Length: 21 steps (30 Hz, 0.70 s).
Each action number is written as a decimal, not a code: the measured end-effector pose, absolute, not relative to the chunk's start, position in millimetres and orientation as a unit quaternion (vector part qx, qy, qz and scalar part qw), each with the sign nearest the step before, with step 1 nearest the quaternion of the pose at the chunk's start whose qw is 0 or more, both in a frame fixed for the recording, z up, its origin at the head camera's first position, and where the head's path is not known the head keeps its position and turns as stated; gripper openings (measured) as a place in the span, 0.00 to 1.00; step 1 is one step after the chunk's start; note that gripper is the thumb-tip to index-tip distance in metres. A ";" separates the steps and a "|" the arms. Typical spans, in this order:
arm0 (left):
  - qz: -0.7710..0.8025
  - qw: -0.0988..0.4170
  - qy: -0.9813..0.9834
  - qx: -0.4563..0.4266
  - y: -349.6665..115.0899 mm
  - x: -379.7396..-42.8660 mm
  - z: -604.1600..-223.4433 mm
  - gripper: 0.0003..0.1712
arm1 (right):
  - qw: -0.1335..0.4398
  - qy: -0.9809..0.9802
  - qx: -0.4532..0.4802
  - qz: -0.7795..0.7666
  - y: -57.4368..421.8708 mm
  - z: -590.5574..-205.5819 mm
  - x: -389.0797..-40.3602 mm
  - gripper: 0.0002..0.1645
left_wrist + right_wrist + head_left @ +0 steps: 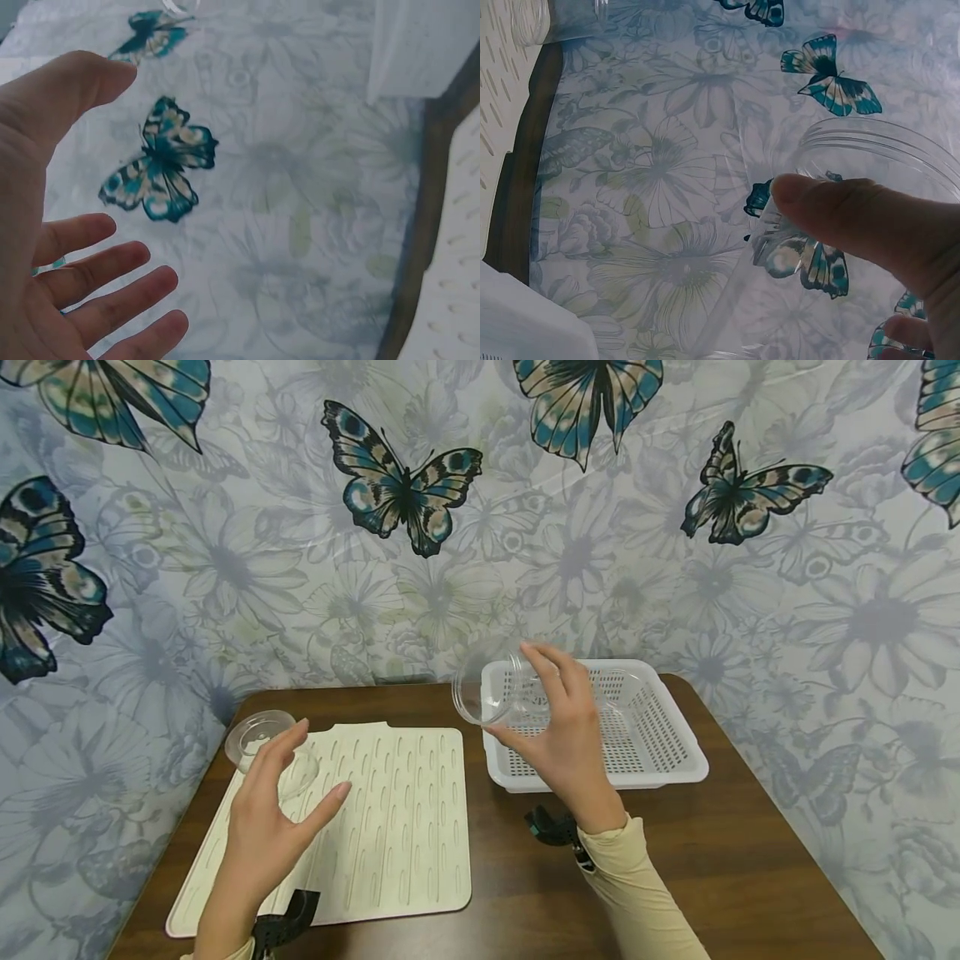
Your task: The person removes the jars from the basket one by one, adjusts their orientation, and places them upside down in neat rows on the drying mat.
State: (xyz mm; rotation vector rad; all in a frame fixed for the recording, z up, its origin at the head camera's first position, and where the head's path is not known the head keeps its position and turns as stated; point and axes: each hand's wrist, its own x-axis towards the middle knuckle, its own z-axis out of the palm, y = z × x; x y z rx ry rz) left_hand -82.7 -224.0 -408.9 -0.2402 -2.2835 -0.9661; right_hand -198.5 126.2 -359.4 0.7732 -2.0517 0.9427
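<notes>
My right hand point(562, 727) grips a clear plastic jar point(480, 689) between thumb and fingers. The jar is tilted on its side, overlapping the left end of the white basket point(678, 768) in the head view. Ridges circle its rim in the right wrist view, where my right thumb point(840, 217) lies along its side. My left hand point(258, 835) is over the cream drying mat point(420, 827), thumb and fingers spread, palm bare in the left wrist view. Just beyond its fingers, a second clear jar point(255, 731) stands at the mat's far left corner.
Small slots perforate the basket, which stands at the back right of the brown wooden table point(720, 843). Raised ridges cover the mat. Behind the table hangs a pale cloth point(480, 593) printed with flowers and butterflies.
</notes>
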 end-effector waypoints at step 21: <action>-0.407 0.308 -0.830 -0.225 -187.8 -117.4 -360.5 0.61 | 0.404 -0.799 0.345 0.283 106.0 -344.6 -180.9 0.68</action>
